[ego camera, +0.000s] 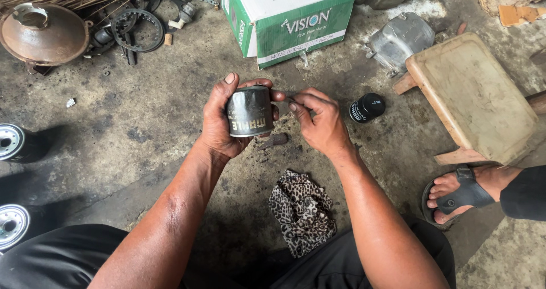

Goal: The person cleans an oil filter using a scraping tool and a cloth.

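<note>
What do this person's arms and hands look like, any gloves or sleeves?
No gloves or sleeves: both forearms are bare to the elbow. The left hand and right hand are smudged with dark grime. No watch, ring or bracelet shows.

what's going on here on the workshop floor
A person sitting low over a stained concrete floor grips a dark cylindrical oil filter in the left hand. The right hand pinches at the filter's end with its fingertips. A second black filter lies on the floor beside a small wooden stool. A leopard-print rag lies between the forearms, and a green and white carton stands beyond.
</note>
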